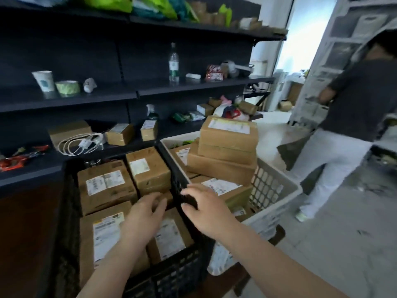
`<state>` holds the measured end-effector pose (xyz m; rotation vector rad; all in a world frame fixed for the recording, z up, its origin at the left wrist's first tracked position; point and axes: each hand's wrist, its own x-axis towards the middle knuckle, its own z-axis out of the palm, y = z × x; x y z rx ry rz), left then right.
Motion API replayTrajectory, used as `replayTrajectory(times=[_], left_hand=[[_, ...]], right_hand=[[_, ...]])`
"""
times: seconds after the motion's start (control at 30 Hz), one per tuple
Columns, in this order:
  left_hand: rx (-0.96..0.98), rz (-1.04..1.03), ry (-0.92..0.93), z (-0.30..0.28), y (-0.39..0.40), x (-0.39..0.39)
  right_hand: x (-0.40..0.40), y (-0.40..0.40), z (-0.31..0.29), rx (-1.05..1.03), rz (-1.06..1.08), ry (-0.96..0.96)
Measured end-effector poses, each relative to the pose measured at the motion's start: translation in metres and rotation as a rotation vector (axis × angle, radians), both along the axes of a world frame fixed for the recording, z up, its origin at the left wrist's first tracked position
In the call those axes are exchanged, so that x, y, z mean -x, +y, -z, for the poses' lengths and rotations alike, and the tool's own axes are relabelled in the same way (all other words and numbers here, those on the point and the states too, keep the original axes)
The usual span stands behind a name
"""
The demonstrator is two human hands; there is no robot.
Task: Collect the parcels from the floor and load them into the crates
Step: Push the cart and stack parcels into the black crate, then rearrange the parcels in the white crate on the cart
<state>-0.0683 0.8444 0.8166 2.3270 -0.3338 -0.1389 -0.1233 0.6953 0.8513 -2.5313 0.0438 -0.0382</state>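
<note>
A black plastic crate (176, 274) in front of me holds several brown cardboard parcels (105, 186) with white labels. To its right stands a white lattice crate (270, 190) piled with more parcels (227, 136), stacked above its rim. My left hand (144, 216) hovers over the parcels in the black crate, fingers slightly curled and holding nothing. Over the black crate's right wall, between the two crates, my right hand (204, 209) is spread with fingers apart and nothing in it.
Dark shelving (86, 97) runs along the left with cups, a bottle (174, 63), small boxes and a white cable (81, 143). A person in a dark shirt and white trousers (335, 160) stands on the grey floor to the right.
</note>
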Motion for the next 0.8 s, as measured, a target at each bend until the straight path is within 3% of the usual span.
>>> replayTrajectory(times=[0.13,0.3,0.47,0.53,0.67,0.8], left_hand=[[0.33,-0.026,0.088,-0.031,-0.077,-0.015],[0.594,-0.125,0.402,-0.03,-0.167,-0.028],[0.723,-0.38,0.502,-0.015,-0.231,-0.042],[0.765,-0.499,0.537,-0.011,-0.247,-0.042],[0.835,-0.607,0.554,-0.006,-0.268,-0.042],[0.863,-0.608,0.586,-0.004,-0.282,-0.047]], right_hand=[[-0.002,-0.078,-0.008,-0.094,0.19,-0.181],[-0.026,-0.178,-0.015,-0.25,0.318,-0.304],[-0.08,-0.276,-0.029,-0.566,0.358,-0.38],[-0.109,-0.307,-0.029,-0.723,0.371,-0.303],[-0.173,-0.341,-0.012,-0.81,0.36,-0.034],[-0.196,-0.342,0.005,-0.932,0.179,0.315]])
